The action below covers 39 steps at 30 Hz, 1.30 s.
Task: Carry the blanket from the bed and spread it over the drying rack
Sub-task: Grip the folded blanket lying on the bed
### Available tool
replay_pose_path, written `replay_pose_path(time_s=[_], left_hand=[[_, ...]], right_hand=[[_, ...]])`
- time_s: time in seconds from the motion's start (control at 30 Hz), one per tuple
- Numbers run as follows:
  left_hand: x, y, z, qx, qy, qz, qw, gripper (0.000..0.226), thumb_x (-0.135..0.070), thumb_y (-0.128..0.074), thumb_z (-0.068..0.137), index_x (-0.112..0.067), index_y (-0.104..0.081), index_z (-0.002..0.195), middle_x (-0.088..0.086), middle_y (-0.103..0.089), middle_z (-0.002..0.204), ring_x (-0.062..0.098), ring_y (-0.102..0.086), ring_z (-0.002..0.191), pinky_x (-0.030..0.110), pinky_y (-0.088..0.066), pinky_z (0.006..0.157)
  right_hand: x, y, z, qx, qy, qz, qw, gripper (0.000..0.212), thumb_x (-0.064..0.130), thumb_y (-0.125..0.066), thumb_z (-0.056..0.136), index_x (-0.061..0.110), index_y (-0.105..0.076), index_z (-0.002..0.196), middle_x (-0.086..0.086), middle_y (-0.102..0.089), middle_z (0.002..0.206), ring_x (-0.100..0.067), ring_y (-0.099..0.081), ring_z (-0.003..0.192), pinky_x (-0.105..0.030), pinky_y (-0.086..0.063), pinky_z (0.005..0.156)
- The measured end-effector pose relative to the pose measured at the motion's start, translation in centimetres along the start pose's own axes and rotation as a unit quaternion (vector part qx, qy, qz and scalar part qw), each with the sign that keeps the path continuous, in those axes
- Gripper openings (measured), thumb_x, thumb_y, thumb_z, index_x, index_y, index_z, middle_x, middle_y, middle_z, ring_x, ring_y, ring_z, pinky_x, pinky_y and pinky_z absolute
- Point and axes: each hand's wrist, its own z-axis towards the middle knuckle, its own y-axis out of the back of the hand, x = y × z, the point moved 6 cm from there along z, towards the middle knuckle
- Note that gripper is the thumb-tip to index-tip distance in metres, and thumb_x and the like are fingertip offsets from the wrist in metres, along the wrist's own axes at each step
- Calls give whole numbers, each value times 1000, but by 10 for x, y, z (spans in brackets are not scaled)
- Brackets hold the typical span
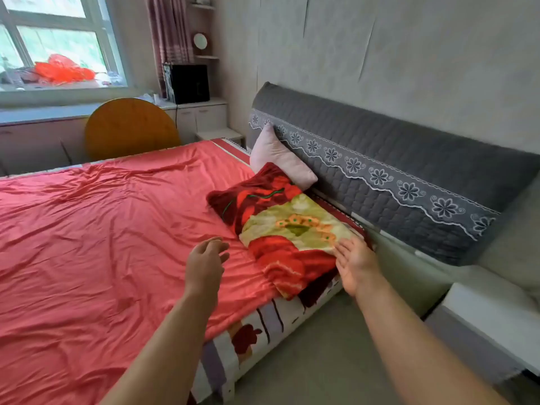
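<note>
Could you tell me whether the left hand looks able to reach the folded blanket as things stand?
Probably yes: the left hand is open just beside the blanket, with only red sheet between them.

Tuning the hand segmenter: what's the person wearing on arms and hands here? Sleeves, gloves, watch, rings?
Nothing worn that shows. Left hand and right hand have no gloves or rings, the wrists carry no watch or band, and no sleeve comes into view on either arm up to the frame edge.

Left hand (206,260), right hand (355,264) outstretched, unclenched.
</note>
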Motion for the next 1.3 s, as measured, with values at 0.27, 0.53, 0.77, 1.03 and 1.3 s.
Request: replay_pose_path(time_s=[0.27,0.53,0.77,1.03,1.3], left_hand=[[1,-77,99,6,23,6,1000,22,-13,-43,97,-10,-62,109,4,-66,97,14,-61,79,30,-44,71],[31,-148,149,23,70,30,997,23,-16,-43,97,-12,-62,110,4,-67,102,20,-61,93,35,-43,79],[60,-213,184,-11,75,36,996,19,-16,-43,97,-15,-61,103,2,-66,100,17,-60,89,32,-42,71],[113,-302,197,-113,100,24,988,19,-16,-44,97,-12,-63,103,1,-65,91,16,-61,80,35,-42,76],[175,-333,191,-175,171,0,970,15,-18,-47,98,-13,-62,97,5,-67,100,21,-61,91,32,-44,68]], right_hand=[[25,-13,108,-32,-21,15,999,55,29,-29,105,-2,-27,150,-17,-32,156,-27,-32,144,-36,-21,119],[31,16,188,-61,-42,12,997,54,29,-27,105,-3,-28,149,-18,-32,156,-26,-31,144,-34,-20,118],[44,45,277,-34,-80,-5,996,55,29,-30,105,0,-26,150,-17,-32,156,-28,-33,144,-37,-23,118],[47,91,387,27,-150,-68,986,56,31,-30,104,-2,-28,149,-17,-33,155,-27,-34,143,-35,-25,117],[9,126,442,23,-218,-73,973,54,28,-34,104,-2,-29,149,-17,-34,155,-27,-36,142,-34,-26,116]])
